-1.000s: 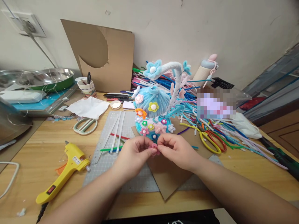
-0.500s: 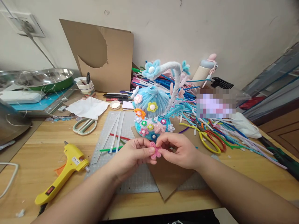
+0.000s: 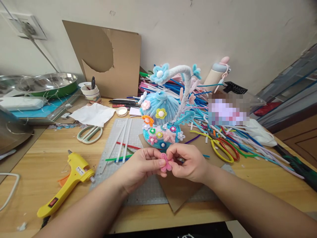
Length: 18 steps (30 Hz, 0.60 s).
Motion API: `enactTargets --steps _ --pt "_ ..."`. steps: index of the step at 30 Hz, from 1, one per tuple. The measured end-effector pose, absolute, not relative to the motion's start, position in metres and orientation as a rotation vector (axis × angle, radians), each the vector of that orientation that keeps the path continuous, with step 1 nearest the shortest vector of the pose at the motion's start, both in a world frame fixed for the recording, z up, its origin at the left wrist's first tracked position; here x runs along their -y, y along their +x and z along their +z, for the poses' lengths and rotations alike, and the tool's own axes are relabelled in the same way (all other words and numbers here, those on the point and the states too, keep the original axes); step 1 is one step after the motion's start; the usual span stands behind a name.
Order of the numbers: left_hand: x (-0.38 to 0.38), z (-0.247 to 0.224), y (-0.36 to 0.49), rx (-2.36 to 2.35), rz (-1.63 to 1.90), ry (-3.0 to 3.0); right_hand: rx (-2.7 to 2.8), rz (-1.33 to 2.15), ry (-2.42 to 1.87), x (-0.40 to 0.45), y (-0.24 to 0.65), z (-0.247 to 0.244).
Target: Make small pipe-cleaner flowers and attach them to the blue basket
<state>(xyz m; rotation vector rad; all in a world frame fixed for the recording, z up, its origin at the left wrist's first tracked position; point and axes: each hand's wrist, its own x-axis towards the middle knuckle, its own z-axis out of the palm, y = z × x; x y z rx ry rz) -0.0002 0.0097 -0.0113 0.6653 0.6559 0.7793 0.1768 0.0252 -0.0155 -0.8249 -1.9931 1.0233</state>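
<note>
A small pink pipe-cleaner flower (image 3: 166, 166) is pinched between both hands, low in the middle of the head view. My left hand (image 3: 147, 162) grips its left side with thumb and fingers. On its right side, the thumb and forefinger of my right hand (image 3: 188, 162) close on the petals. Just behind the hands stands a blue fuzzy pipe-cleaner lamp (image 3: 165, 109), dotted with coloured flowers and a pink star. Its white curved stem (image 3: 186, 86) carries a blue flower at the top. Below the hands lie a brown cardboard piece (image 3: 175, 195) and a grey cutting mat (image 3: 146, 195).
A yellow glue gun (image 3: 76, 170) rests at left, near green-handled scissors (image 3: 89, 135) and a white tissue (image 3: 92, 114). Clear glue sticks (image 3: 127, 140) lie on the mat. Yellow-handled scissors (image 3: 221, 150) and piled pipe cleaners (image 3: 247, 138) are at right. A cut cardboard sheet (image 3: 126, 62) leans on the wall.
Both hands have shifted very slightly, and the pink flower has turned a little and sits slightly lower in their pinch. The other things stay in place.
</note>
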Motion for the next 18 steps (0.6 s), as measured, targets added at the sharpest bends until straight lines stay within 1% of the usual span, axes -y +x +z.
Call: enactTargets --steps 2,7,11,13,16,18 --pt "-0.01 -0.011 -0.001 -0.672 0.778 0.697 1.997 1.065 -0.82 -0.025 0.179 -0.013" --pt "-0.01 -0.011 0.002 -0.764 0.769 0.933 1.966 1.303 -0.792 -0.029 0.183 -0.005" --pt "-0.012 -0.014 0.005 -0.847 0.892 0.976 2.074 1.212 -0.851 -0.032 0.181 -0.008" --pt "-0.014 -0.015 0.005 -0.861 0.973 0.943 1.986 1.201 -0.88 -0.032 0.179 -0.011" --pt "-0.015 -0.016 0.002 -0.873 0.967 0.948 1.854 1.227 -0.92 -0.031 0.177 -0.015" --pt "-0.016 -0.017 0.001 -0.896 0.941 0.96 1.907 1.186 -0.927 -0.031 0.178 -0.016"
